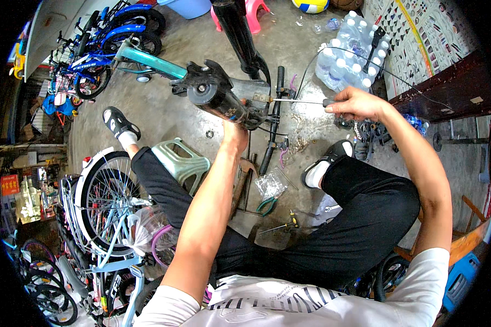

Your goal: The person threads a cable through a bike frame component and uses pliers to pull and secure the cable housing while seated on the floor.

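Note:
In front of me is a black assembly with a round cap and a cylinder [223, 103], joined to a teal tube [153, 61]. My left hand [235, 136] reaches up against its underside; the fingers are hidden behind it. My right hand [357, 104] is closed round the dark handle of a screwdriver [300, 101]. The thin metal shaft runs level to the left, its tip at a small metal block [259, 98] on the assembly's right side. A thick black tube [237, 32] rises beyond the assembly.
A handlebar [275, 120] lies on the floor, near green-handled pliers [267, 206] and a clear plastic bag [271, 185]. A pale green stool [181, 161] stands left. Bottled water packs [346, 60] are at far right, and a bicycle wheel [112, 199] at left.

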`<state>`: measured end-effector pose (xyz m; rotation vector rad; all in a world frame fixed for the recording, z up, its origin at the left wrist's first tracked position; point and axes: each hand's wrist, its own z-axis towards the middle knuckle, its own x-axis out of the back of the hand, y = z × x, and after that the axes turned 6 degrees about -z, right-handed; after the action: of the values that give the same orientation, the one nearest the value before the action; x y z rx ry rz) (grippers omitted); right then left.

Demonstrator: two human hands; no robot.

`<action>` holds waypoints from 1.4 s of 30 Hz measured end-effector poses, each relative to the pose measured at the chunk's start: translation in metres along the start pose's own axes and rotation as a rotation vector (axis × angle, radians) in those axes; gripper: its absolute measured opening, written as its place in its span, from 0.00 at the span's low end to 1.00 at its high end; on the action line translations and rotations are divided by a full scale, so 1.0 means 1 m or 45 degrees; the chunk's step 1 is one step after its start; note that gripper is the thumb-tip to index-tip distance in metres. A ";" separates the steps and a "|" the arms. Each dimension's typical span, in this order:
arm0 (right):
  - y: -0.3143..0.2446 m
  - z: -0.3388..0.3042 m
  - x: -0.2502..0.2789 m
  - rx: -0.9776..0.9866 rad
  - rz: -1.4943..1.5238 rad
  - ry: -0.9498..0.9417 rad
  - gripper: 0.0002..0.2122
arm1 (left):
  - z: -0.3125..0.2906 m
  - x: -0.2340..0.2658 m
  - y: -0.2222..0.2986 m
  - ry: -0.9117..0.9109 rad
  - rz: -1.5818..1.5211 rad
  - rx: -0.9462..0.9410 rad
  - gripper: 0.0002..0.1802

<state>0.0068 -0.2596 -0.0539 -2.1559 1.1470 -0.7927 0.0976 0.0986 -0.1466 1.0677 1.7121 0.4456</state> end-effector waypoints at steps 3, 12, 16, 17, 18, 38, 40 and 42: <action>0.004 -0.004 -0.011 0.033 0.001 -0.020 0.17 | 0.007 0.012 -0.001 -0.080 -0.018 0.032 0.16; 0.011 0.001 -0.015 0.140 -0.129 0.115 0.22 | -0.006 -0.003 0.005 -0.103 0.086 -0.006 0.15; 0.008 0.000 -0.012 0.040 -0.016 0.048 0.22 | -0.064 -0.023 0.052 0.043 0.429 -0.045 0.16; 0.008 0.002 -0.013 0.037 -0.002 0.039 0.22 | -0.075 -0.021 0.065 0.197 0.544 -0.041 0.17; 0.008 0.002 -0.011 0.023 0.032 0.015 0.21 | -0.082 -0.017 0.069 0.154 0.646 -0.260 0.19; -0.006 -0.011 -0.021 0.003 -0.345 0.183 0.19 | -0.089 -0.061 0.093 -0.618 1.906 -1.619 0.39; -0.007 -0.009 -0.023 0.045 -0.477 0.224 0.20 | -0.088 -0.059 0.092 -0.607 1.894 -1.660 0.39; -0.004 -0.011 -0.026 0.102 -0.576 0.280 0.21 | -0.087 -0.055 0.091 -0.623 1.909 -1.612 0.39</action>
<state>-0.0110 -0.2381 -0.0496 -2.3344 0.7111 -1.2749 0.0648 0.1183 -0.0152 1.0691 -0.2485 1.6818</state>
